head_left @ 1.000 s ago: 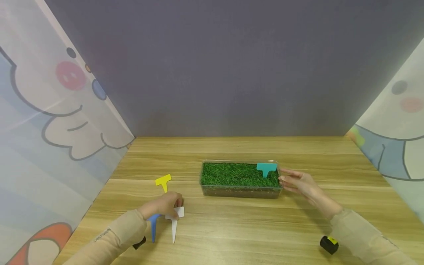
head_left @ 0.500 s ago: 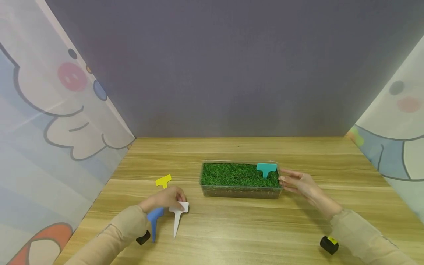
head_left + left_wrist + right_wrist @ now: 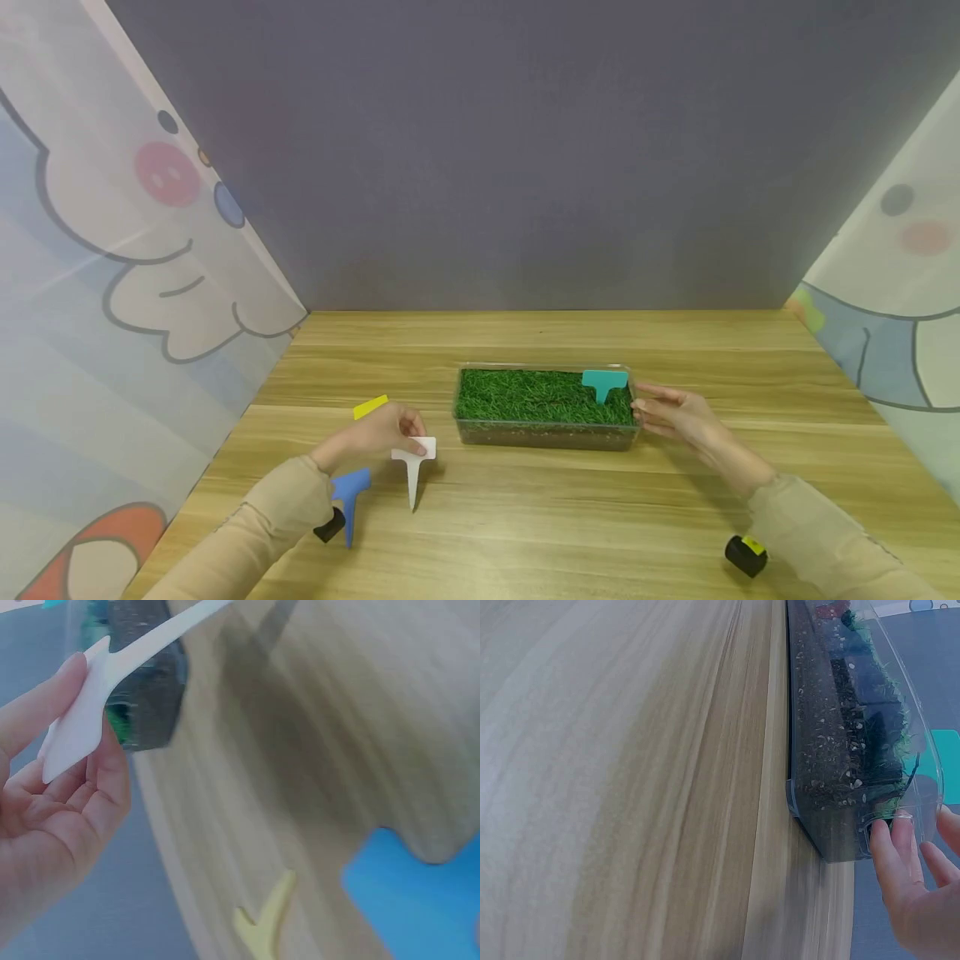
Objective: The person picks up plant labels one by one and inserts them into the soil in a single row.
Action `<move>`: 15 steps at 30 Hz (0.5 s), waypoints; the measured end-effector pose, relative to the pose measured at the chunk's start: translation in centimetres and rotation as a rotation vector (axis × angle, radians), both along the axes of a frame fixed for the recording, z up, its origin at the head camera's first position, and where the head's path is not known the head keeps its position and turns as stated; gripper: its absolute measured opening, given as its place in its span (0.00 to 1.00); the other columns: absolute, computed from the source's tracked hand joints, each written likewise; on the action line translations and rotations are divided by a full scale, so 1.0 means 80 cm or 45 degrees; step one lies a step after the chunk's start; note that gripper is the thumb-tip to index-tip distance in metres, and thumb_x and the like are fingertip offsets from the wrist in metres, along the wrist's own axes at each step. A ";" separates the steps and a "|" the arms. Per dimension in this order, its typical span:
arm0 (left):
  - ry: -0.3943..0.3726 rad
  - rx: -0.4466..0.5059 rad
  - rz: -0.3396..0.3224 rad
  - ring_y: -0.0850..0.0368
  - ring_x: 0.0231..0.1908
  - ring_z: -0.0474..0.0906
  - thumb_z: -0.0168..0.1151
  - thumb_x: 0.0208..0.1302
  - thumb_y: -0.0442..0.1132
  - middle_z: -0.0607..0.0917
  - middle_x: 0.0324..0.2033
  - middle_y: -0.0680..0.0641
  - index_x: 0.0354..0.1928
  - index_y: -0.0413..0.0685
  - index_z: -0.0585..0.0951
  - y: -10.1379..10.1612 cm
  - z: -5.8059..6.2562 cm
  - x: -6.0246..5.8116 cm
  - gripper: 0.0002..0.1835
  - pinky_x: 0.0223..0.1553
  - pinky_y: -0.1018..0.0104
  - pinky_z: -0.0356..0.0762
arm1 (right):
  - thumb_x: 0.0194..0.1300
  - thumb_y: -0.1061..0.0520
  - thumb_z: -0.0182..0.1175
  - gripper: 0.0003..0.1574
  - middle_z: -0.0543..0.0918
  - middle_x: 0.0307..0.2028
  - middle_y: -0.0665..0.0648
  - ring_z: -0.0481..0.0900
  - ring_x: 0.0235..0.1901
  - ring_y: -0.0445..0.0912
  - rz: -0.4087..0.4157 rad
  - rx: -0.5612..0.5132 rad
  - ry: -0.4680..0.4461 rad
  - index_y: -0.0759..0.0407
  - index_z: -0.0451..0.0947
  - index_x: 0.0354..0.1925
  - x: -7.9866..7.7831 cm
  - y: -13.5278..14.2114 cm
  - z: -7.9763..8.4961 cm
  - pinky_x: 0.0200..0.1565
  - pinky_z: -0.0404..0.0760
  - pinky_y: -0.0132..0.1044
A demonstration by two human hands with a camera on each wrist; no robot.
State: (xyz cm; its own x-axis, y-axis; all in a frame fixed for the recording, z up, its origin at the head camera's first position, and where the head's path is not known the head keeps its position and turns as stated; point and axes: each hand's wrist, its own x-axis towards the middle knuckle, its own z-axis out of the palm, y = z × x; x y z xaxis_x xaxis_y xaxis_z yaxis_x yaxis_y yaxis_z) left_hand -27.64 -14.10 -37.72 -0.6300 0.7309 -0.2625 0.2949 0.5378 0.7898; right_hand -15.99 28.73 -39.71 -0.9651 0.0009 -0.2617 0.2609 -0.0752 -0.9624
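Note:
My left hand (image 3: 382,429) pinches a white T-shaped plant label (image 3: 412,475) by its head between thumb and fingers, the stem hanging down over the table. In the left wrist view the white label (image 3: 86,712) is tilted, its stem running to the upper right. My right hand (image 3: 682,417) touches the right end of a clear planter box (image 3: 547,436) filled with soil and green grass. In the right wrist view its fairly straight fingertips (image 3: 881,832) lie against the end wall. A teal T-shaped label (image 3: 603,381) stands upright in the grass near that end.
A blue label (image 3: 349,500) lies on the wooden table beneath the left forearm. Beyond the left hand lies a yellow label (image 3: 370,407), partly hidden by it. A grey panel (image 3: 540,167) rises behind the table.
My left hand has lifted the white label off the table and carried it forward and a little right. The right hand stays at the box's end.

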 end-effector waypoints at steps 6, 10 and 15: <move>0.057 0.063 -0.008 0.60 0.27 0.72 0.66 0.49 0.35 0.79 0.25 0.51 0.29 0.38 0.78 0.011 0.021 -0.001 0.08 0.28 0.71 0.72 | 0.57 0.61 0.58 0.39 0.81 0.41 0.55 0.79 0.38 0.41 -0.003 -0.020 0.003 0.70 0.51 0.61 0.000 0.000 0.000 0.45 0.75 0.36; 0.088 0.088 -0.005 0.60 0.27 0.73 0.66 0.48 0.35 0.79 0.24 0.51 0.29 0.38 0.78 0.019 0.034 -0.003 0.09 0.29 0.71 0.74 | 0.58 0.60 0.58 0.39 0.80 0.41 0.55 0.79 0.38 0.41 -0.006 -0.004 -0.002 0.70 0.50 0.62 -0.001 0.000 -0.001 0.45 0.75 0.36; 0.112 0.090 0.004 0.60 0.27 0.74 0.67 0.48 0.37 0.80 0.24 0.51 0.29 0.38 0.78 0.030 0.049 -0.003 0.09 0.30 0.70 0.74 | 0.58 0.61 0.57 0.38 0.80 0.41 0.55 0.79 0.38 0.41 -0.006 -0.003 -0.006 0.70 0.51 0.61 -0.001 0.001 -0.002 0.45 0.75 0.35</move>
